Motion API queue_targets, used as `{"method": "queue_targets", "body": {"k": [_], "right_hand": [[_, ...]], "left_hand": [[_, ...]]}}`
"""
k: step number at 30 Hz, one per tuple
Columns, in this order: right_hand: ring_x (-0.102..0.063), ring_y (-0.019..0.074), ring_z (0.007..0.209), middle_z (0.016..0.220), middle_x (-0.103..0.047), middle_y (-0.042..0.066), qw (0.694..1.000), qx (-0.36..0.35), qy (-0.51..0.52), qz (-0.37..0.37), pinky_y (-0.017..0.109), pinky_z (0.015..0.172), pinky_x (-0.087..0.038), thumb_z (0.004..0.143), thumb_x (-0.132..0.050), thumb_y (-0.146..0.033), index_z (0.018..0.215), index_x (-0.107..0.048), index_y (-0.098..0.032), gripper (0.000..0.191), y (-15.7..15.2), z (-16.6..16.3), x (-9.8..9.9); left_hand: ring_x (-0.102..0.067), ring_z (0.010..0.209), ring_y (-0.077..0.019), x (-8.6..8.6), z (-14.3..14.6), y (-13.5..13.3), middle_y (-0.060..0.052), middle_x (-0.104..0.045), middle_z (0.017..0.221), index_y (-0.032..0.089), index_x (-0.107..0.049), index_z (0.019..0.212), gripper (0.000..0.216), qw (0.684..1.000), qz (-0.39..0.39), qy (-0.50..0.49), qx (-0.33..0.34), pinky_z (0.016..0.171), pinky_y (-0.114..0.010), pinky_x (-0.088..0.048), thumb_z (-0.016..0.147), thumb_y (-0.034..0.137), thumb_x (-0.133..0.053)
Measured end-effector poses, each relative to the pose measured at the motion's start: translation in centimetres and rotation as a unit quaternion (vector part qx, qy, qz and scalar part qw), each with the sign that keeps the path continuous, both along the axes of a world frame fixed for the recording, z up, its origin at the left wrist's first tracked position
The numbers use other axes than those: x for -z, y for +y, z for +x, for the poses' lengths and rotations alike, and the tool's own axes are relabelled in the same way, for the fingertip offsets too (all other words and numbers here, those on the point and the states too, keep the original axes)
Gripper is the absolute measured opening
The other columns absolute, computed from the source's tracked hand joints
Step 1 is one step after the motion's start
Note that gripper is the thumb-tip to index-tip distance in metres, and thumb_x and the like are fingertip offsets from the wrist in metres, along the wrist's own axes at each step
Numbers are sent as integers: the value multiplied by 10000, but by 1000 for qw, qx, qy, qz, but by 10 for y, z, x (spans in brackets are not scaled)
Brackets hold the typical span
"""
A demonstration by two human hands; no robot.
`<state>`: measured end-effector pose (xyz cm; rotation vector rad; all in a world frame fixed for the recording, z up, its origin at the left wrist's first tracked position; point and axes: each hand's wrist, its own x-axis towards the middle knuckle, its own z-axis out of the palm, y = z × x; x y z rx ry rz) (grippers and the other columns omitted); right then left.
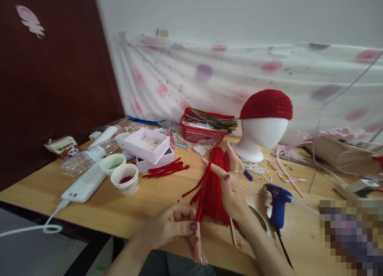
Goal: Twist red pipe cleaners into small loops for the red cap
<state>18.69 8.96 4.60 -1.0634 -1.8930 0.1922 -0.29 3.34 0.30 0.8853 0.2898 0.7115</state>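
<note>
While the left hand [179, 228], low in the centre of the frame, pinches a red fuzzy strand [203, 192] between thumb and fingers, the right hand [233, 186] is raised right of centre, one finger reaching the strand's upper part; whether its grip closes there I cannot tell; behind the strand, at mid-frame, a red bundle [218, 192] lies on the wooden table [161, 196]; a white foam head [265, 132] with a red covering [267, 104] stands right of centre; a blue glue gun [278, 208] sits lower right.
</note>
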Motion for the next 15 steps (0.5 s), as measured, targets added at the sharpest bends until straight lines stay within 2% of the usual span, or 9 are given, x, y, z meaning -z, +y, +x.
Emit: {"method": "queue_targets", "body": {"k": [2, 4, 10, 12, 15], "right_hand": [[-55, 353, 1494, 1662, 4, -119, 993, 42, -79, 80, 601, 1182, -66, 1027, -177, -454, 1119, -735, -306, 585, -1, 3, -1], [-63, 377, 1475, 1649, -32, -81, 983, 67, -122, 120, 612, 1165, -76, 1026, -218, -396, 1050, -755, -272, 552, 0, 7, -2], [-228, 387, 1357, 1432, -369, 55, 959, 100, -176, 199, 632, 1099, -132, 995, -330, -377, 887, -755, -285, 449, 4, 20, -2], [-279, 378, 1299, 1321, -468, 63, 958, 90, -185, 197, 641, 1088, -114, 983, -360, -372, 808, -730, -284, 418, 4, 22, -2], [-357, 357, 1175, 1121, -575, 59, 988, 23, -107, 109, 638, 1091, -70, 951, -425, -440, 656, -671, -267, 421, 6, 24, -7]], "left_hand": [[-692, 493, -182, 2, -3, 0, -36, -696, 564, 148, -600, 749, 305, 1000, 3, -26, -3, 529, -259, -526, 807, 404, -754], [-706, 514, -190, 5, -7, 2, -37, -703, 577, 151, -594, 758, 280, 999, -2, -45, -20, 542, -265, -537, 823, 382, -738], [-732, 593, -185, 10, -23, 7, -1, -649, 560, 150, -575, 742, 258, 997, -23, -14, -75, 599, -244, -535, 868, 348, -684], [-719, 577, -176, 8, -28, 8, 26, -601, 540, 154, -573, 746, 262, 996, -19, -4, -88, 596, -245, -534, 865, 358, -685], [-681, 505, -158, 4, -32, 8, 79, -471, 493, 162, -562, 735, 303, 994, -5, 16, -106, 545, -233, -520, 844, 408, -700]]}}
